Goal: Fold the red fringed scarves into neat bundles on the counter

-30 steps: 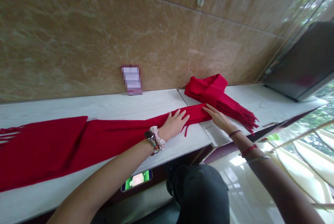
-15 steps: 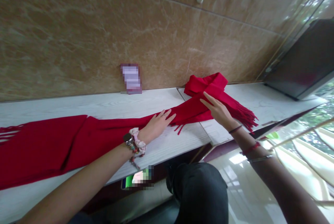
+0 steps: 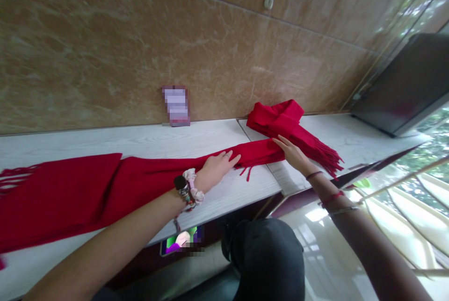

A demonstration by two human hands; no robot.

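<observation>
Lengthwise along the counter (image 3: 140, 139), red scarf (image 3: 140, 182), fringed end (image 3: 28, 172) leftward, hands (image 3: 217, 170) (image 3: 293, 155) resting unclenched on its narrower right end.

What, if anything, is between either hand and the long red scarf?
Nothing visible. The left hand lies on the scarf; the right hand is at its right end. The folded red cloth lies behind that end, not between.

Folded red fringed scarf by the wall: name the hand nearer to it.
Right. The right hand is at the near edge of the folded red fringed scarf; the left hand is farther away, to its left, on the long red scarf.
</observation>
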